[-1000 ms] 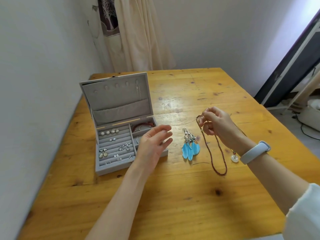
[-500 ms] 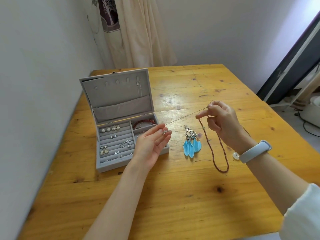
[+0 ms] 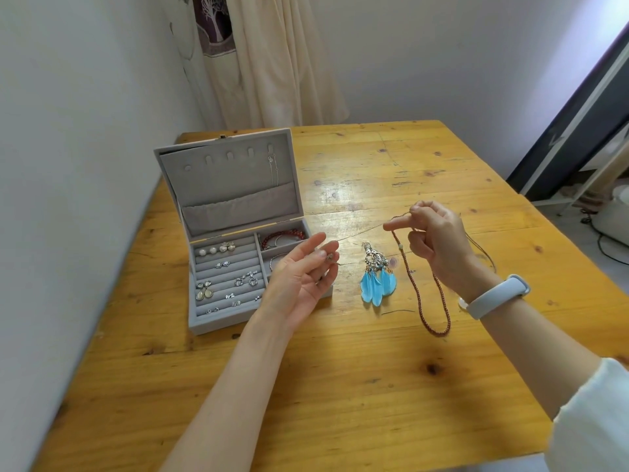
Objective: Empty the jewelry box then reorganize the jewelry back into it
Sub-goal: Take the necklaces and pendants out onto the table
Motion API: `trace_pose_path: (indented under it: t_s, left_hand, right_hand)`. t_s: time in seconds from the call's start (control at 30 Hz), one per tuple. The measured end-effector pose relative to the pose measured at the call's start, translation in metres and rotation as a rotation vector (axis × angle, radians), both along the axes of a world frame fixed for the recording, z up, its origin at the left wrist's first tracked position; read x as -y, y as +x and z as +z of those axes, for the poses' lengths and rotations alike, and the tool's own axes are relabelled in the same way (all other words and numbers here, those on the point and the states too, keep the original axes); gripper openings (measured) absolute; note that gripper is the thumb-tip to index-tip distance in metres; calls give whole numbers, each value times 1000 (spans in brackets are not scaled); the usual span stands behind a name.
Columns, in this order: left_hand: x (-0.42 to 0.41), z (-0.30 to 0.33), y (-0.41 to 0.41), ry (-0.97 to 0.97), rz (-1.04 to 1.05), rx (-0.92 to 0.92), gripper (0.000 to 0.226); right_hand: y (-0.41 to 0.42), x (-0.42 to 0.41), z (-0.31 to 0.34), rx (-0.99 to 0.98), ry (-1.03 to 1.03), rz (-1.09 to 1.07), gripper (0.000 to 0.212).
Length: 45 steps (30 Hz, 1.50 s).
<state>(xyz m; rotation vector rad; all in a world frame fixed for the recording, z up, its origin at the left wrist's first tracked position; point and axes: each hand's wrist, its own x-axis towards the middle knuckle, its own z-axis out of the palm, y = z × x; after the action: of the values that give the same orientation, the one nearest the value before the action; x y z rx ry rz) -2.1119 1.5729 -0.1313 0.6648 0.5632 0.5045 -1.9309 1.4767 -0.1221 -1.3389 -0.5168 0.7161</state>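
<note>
Since a moment ago, both hands have lifted a little and moved a bit closer to the jewelry box (image 3: pixel 235 267), and the thin chain (image 3: pixel 360 232) between them looks pulled straighter. On the left, the grey jewelry box sits open on the wooden table (image 3: pixel 340 386), with its lid standing up. Small earrings (image 3: pixel 221 267) sit in the soft rows on the left side of the box. A red bead bracelet (image 3: pixel 284 237) lies in the far right part of the box. Just right of the box, in front of its near corner, the left hand (image 3: pixel 299 277) is held palm up with its fingers nearly straight, and a tiny silver charm (image 3: pixel 329 256) at the end of the thin chain rests on its fingertips. The chain runs up and to the right, above the table, to the right hand (image 3: pixel 432 240). Blue feather earrings (image 3: pixel 376 275) lie on the table between the two hands. The right hand's grip is a pinch, thumb and first finger pressed together on the chain. A long brown bead necklace (image 3: pixel 423 294) lies on the table under the right hand. On the right wrist is a pale grey band (image 3: pixel 497 296).
</note>
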Motion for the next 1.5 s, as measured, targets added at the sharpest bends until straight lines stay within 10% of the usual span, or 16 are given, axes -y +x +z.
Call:
trace_pose_path:
  t_s: [0.3, 1.5]
  left_hand:
    - [3, -4, 2, -81, -73, 164, 46]
    - [44, -18, 49, 337, -272, -200, 22]
  right_hand:
    - [2, -1, -2, -60, 24, -57, 15]
    - [64, 54, 11, 135, -37, -11, 25]
